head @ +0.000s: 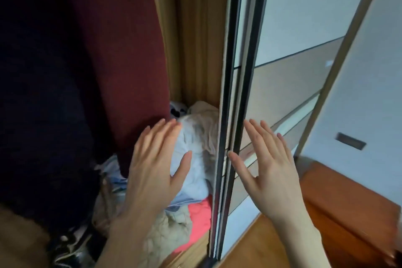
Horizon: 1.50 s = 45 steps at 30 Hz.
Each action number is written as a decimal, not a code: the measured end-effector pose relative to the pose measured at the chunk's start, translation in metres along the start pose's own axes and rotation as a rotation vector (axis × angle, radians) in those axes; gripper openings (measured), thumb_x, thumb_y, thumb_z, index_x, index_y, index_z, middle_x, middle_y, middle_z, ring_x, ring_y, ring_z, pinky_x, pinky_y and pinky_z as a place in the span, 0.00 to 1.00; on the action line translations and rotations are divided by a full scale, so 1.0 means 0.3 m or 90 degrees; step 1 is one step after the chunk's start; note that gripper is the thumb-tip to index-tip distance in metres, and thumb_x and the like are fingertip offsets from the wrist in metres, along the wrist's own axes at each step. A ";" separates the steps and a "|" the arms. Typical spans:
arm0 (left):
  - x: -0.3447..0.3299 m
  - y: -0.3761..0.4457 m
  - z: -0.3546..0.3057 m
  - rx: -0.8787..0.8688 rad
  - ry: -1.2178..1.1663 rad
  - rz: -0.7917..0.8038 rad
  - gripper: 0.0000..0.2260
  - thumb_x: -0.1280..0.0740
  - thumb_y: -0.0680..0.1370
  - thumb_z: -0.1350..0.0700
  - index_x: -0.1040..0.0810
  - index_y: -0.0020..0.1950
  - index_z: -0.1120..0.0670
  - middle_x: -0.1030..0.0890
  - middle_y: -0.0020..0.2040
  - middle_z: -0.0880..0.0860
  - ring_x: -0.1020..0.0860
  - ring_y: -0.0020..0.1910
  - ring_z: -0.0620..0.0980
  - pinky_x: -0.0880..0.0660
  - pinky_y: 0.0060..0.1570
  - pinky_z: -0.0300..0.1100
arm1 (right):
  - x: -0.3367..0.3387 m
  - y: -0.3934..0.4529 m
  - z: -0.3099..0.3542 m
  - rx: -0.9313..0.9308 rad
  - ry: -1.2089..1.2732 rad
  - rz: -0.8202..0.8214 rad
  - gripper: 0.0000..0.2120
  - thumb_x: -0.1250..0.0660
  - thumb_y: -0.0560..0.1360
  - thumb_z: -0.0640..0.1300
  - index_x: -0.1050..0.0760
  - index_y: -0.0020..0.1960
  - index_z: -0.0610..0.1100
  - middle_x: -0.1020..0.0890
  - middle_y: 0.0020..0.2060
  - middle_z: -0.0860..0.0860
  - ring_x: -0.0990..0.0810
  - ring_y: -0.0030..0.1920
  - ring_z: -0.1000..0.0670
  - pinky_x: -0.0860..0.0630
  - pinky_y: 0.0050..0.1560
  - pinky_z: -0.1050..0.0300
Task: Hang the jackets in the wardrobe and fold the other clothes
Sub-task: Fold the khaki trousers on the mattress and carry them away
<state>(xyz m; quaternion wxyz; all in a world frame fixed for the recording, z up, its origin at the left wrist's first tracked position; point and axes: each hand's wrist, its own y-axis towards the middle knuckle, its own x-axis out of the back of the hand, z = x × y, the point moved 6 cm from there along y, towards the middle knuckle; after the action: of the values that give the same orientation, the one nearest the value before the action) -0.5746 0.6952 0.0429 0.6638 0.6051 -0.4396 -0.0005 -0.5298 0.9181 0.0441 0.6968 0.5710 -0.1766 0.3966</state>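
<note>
1. Wardrobe: one, open on its left part; wooden inner wall upright, running from the top edge down to the floor of the compartment.
2. Jackets, two counted, both hanging inside the wardrobe with long axis vertical, hems pointing down. Dark red jacket hangs nearer the wooden wall; dark navy jacket hangs at the far left, touching the red one along its side. Hangers are out of view.
3. Clothes pile: loose garments on the wardrobe floor, below and right of the red hem. Distinct pieces visible: one pale blue, one beige, one coral-pink, one quilted cream. A black-and-white patterned item sits at the back corner. Exact total cannot be told; none lies folded.
4. Sliding doors: two dark-framed edges side by side, upright, slightly tilted in the wide-angle view, standing at the right edge of the opening.
5. Left hand: fingers straight and together, thumb spread, palm facing away, over the pale blue garment beside the red hem; contact cannot be told.
6. Right hand: fingers straight and slightly fanned, thumb tip at the door frame edge, holding nothing.
7. Wooden cabinet: one, at the lower right corner.
</note>
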 end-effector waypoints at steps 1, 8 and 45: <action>-0.047 -0.002 -0.015 -0.019 -0.024 0.013 0.24 0.38 0.84 0.47 0.26 0.74 0.61 0.24 0.74 0.56 0.28 0.76 0.58 0.33 0.74 0.62 | 0.011 -0.037 -0.039 -0.038 -0.017 -0.002 0.32 0.43 0.83 0.65 0.37 0.82 0.50 0.33 0.80 0.53 0.41 0.83 0.52 0.48 0.83 0.48; -0.311 -0.005 -0.248 -0.113 -0.228 0.087 0.23 0.39 0.85 0.47 0.27 0.76 0.58 0.25 0.75 0.55 0.30 0.77 0.55 0.34 0.74 0.60 | 0.143 -0.293 -0.226 -0.252 -0.160 -0.030 0.32 0.42 0.83 0.65 0.35 0.81 0.50 0.32 0.80 0.53 0.40 0.82 0.52 0.43 0.82 0.43; -0.293 -0.719 -2.488 -0.600 -0.779 0.383 0.25 0.44 0.86 0.40 0.28 0.77 0.54 0.26 0.76 0.51 0.35 0.80 0.48 0.39 0.78 0.57 | 1.468 -1.936 -0.574 -0.877 -0.577 -0.343 0.32 0.34 0.82 0.59 0.34 0.80 0.46 0.31 0.79 0.51 0.38 0.81 0.50 0.39 0.80 0.41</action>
<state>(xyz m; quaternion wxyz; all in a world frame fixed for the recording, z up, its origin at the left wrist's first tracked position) -0.0779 1.2837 -0.0931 0.4629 0.0129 -0.8199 -0.3366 0.1472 1.2144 -0.0780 0.8202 0.1475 -0.4965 -0.2429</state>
